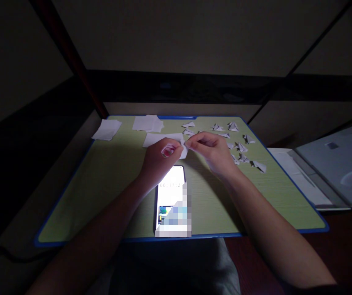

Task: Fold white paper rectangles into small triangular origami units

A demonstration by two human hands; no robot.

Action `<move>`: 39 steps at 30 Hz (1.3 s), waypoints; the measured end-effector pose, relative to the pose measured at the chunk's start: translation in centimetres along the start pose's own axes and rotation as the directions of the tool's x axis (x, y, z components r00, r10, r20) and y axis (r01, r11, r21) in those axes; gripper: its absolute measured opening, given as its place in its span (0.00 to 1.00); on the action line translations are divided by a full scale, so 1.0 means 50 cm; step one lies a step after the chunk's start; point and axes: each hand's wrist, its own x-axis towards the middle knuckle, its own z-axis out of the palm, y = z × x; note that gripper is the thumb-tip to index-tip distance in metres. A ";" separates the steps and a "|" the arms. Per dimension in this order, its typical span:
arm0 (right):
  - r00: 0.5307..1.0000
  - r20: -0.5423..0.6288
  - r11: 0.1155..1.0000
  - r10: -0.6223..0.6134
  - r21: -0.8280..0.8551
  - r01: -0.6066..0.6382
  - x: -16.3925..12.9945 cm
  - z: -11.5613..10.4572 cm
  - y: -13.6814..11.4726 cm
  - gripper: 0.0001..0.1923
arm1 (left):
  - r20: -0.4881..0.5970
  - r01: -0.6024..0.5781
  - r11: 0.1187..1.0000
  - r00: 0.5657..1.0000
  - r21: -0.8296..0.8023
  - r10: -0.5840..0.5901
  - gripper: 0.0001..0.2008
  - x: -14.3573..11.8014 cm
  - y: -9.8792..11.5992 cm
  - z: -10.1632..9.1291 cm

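The small white paper piece [184, 148] sits just above the centre of the frame, held above the green board. It is partly folded; its exact shape cannot be resolved in the dim light. The left hand [161, 155] grips its left side with curled fingers. The right hand [213, 150] pinches its upper right edge between thumb and fingertips. Both hands meet at the piece, with the forearms entering from the lower left and lower right of the frame. The piece appears to be lifted clear of the board surface.
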 end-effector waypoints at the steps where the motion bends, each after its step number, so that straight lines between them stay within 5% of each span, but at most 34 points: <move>1: 1.000 0.000 1.000 0.005 -0.002 -0.005 0.000 0.001 0.000 0.07 | 0.000 0.003 1.000 1.000 0.001 -0.003 0.02 0.000 0.000 0.000; 12: 1.000 0.000 1.000 0.032 -0.002 -0.032 0.000 0.004 -0.004 0.09 | -0.011 -0.032 0.996 0.999 0.085 0.033 0.02 0.001 0.000 -0.004; 39: 0.997 0.059 0.998 0.046 -0.033 -0.044 -0.005 0.004 -0.011 0.10 | 0.087 0.092 0.984 0.993 -0.151 -0.079 0.03 0.009 -0.002 -0.007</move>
